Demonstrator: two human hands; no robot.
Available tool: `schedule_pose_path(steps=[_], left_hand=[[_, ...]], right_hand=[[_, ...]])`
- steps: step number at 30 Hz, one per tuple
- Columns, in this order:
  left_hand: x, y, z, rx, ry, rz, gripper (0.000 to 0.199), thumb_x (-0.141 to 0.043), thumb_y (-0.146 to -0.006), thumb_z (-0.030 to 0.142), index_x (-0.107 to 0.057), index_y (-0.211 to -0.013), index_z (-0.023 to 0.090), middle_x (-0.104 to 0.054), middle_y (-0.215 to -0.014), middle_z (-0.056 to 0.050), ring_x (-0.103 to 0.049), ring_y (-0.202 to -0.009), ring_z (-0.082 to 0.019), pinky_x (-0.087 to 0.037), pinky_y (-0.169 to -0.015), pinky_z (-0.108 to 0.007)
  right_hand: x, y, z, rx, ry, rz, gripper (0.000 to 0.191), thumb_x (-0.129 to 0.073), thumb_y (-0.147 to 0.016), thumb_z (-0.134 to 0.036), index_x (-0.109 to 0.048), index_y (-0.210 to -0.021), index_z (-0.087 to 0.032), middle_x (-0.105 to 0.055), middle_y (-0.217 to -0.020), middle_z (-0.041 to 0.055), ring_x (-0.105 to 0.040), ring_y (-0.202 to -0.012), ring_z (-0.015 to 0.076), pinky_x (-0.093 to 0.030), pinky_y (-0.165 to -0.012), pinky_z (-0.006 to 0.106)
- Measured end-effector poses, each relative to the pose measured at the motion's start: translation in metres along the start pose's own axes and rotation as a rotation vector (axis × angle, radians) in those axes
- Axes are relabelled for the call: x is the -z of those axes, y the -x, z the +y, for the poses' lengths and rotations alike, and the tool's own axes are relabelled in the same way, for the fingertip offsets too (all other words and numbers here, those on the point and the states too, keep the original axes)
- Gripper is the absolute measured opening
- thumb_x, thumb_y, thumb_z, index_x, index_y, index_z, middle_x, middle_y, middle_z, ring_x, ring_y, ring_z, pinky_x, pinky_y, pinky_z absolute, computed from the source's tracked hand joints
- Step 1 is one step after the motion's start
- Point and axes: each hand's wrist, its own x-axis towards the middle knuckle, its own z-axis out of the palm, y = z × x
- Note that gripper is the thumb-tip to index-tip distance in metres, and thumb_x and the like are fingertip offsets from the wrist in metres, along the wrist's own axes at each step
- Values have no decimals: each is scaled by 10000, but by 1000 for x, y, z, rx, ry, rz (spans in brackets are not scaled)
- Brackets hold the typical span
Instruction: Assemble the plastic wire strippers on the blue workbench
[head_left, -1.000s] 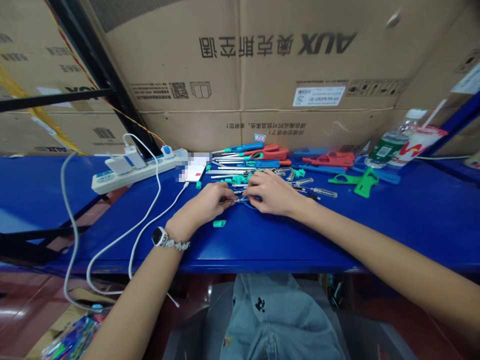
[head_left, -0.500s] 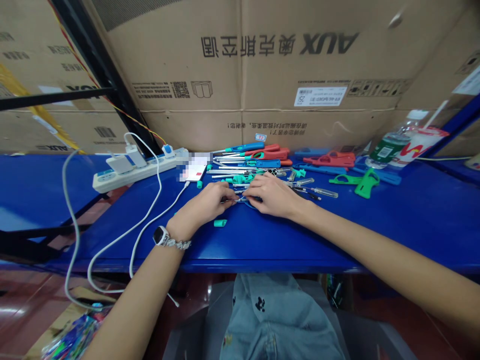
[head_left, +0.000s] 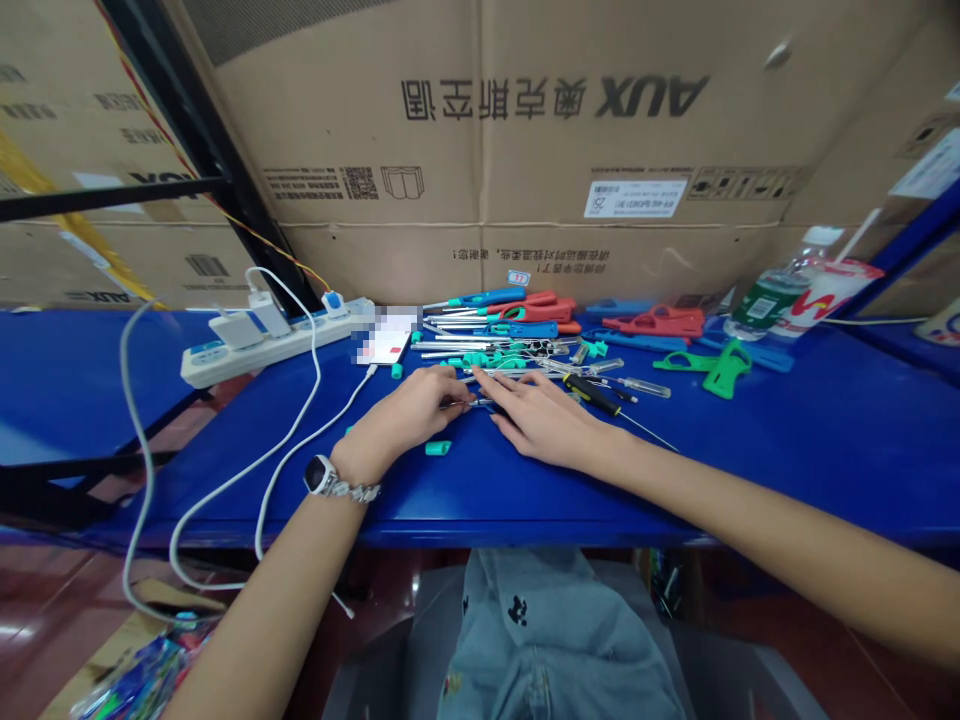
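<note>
My left hand (head_left: 426, 400), with a watch on its wrist, is closed. Its thumb and fingers pinch a thin metal part low over the table; the part's exact kind is hard to make out. Just to the right, my right hand (head_left: 540, 415) is open, fingers stretched out over the parts, index fingertip close to the pile. Before both hands lie several metal tubes (head_left: 442, 346), green plastic pieces (head_left: 480, 360) and clear plastic pieces (head_left: 646, 386). A black and yellow screwdriver (head_left: 592, 394) lies beside my right hand. One green cap (head_left: 438, 448) rests nearer me.
Behind the pile are blue handles (head_left: 491, 298) and red handles (head_left: 660, 321) of long lighters; a green handle (head_left: 726, 370) lies right. A bottle (head_left: 769, 300) and a paper cup (head_left: 825, 295) stand at back right. Left are a power strip (head_left: 285, 345) and white cables (head_left: 319, 370).
My right hand has opened from its pinch and its fingers have stretched forward over the parts. The screwdriver beside it has come into view. My left hand keeps its pinch.
</note>
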Motion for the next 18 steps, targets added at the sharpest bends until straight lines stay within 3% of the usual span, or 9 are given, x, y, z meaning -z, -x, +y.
schedule_pose_path(steps=[4,8,13,16,18], left_hand=[[0,0,-1,-5,7,7,176,-596,-931,148,-770,-947,171,-693,-905,-71,-639,-785,-176,-515,-770,-320],[2,1,1,13,-22,9,191,-594,-933,179,-776,-993,179,-692,-933,-80,-648,-805,-188,-522,-766,-329],[1,1,10,27,-68,34,208,-608,-922,211,-745,-1073,170,-695,-1035,-100,-664,-906,-219,-535,-824,-355],[-4,-2,15,-19,-100,41,265,-574,-978,277,-708,-1176,165,-678,-1095,-114,-659,-990,-238,-533,-877,-375],[-7,-6,17,-59,-124,7,248,-529,-1010,254,-722,-1137,164,-673,-1055,-106,-662,-969,-228,-531,-859,-358]], right_hand=[[8,7,7,-78,-144,71,548,-510,-1001,-304,-440,-1527,-168,-610,-1437,149,-560,-1308,286,-411,-1055,463],[17,18,17,-98,-103,84,335,-568,-988,-323,-675,-1280,-197,-694,-1258,117,-600,-1170,298,-434,-968,475],[13,27,19,-47,-44,61,306,-479,-1045,-277,-712,-1226,-195,-704,-1183,115,-606,-1099,269,-414,-932,446],[11,28,15,-40,9,51,335,-441,-1058,-261,-703,-1250,-179,-691,-1204,124,-598,-1097,267,-407,-923,430],[11,28,13,-37,27,42,346,-434,-1061,-263,-696,-1266,-168,-686,-1201,128,-595,-1095,272,-408,-917,430]])
